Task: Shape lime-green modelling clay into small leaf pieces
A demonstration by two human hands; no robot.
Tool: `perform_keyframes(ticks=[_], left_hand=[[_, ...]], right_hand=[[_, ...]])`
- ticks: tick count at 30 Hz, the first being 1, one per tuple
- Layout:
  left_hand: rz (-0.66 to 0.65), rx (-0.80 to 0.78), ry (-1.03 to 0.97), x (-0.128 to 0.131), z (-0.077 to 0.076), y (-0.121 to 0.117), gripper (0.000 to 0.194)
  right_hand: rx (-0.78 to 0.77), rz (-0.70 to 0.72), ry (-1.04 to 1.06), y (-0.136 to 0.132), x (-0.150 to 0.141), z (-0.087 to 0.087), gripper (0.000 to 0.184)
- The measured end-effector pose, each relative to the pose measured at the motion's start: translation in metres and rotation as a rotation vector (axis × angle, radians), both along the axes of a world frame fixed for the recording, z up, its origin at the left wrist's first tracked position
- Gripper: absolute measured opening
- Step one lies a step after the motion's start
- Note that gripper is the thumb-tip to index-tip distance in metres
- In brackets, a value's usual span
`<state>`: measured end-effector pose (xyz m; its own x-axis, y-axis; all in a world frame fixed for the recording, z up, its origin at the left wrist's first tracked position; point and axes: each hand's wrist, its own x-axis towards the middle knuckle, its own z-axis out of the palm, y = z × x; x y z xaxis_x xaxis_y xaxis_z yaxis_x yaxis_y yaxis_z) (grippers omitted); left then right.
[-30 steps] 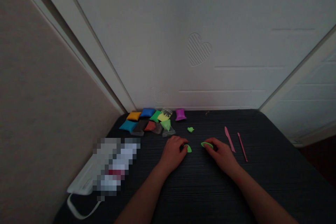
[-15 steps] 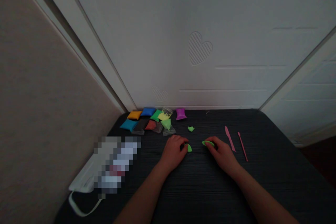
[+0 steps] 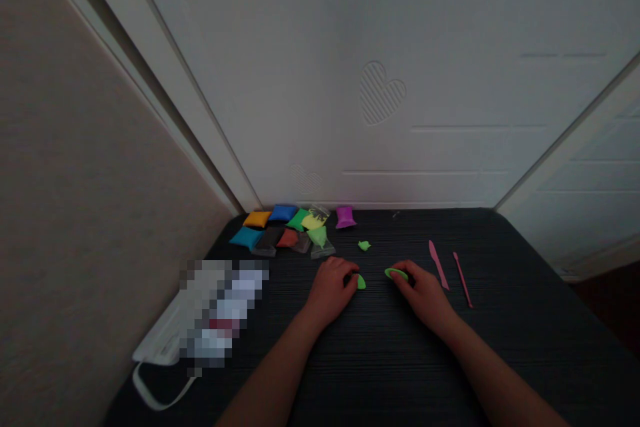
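Observation:
My left hand (image 3: pixel 333 287) rests low over the dark table, its thumb and fingers closed on a small bright green piece of modelling clay (image 3: pixel 361 282). To its right, my right hand (image 3: pixel 417 290) pinches a flattened, oval green piece of clay (image 3: pixel 396 273) between thumb and fingers. A short gap separates the two hands. Beyond them lies a small green clay lump (image 3: pixel 364 245) with little points on it. Part of each held piece is hidden by the fingers.
Several coloured clay packets, among them a purple packet (image 3: pixel 345 217) and an opened light green packet (image 3: pixel 319 240), lie at the back left. A pink plastic knife (image 3: pixel 439 265) and a thin pink modelling tool (image 3: pixel 463 279) are on the right. A white strapped item (image 3: pixel 163 340), partly blurred, lies left.

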<state>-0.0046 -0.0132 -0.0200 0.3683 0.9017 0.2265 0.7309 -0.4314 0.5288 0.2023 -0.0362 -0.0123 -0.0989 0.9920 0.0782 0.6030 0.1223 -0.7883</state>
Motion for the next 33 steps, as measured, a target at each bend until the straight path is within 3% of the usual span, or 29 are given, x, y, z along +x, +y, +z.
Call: perform_keyframes(ticks=[14, 19, 27, 33], left_hand=[[0.023, 0.033, -0.010, 0.000, -0.003, 0.000, 0.015], [0.047, 0.064, -0.050, 0.005, 0.007, -0.008, 0.017], [-0.123, 0.059, -0.072, 0.019, 0.023, -0.030, 0.019], [-0.004, 0.067, 0.014, 0.015, 0.019, -0.021, 0.023]], right_hand=[[-0.003, -0.001, -0.032, -0.002, -0.002, 0.004, 0.021], [0.000, 0.034, -0.002, -0.003, -0.004, 0.003, 0.022], [0.006, 0.124, -0.008, -0.007, -0.010, 0.002, 0.017], [0.045, 0.032, -0.013, -0.006, -0.007, 0.002, 0.015]])
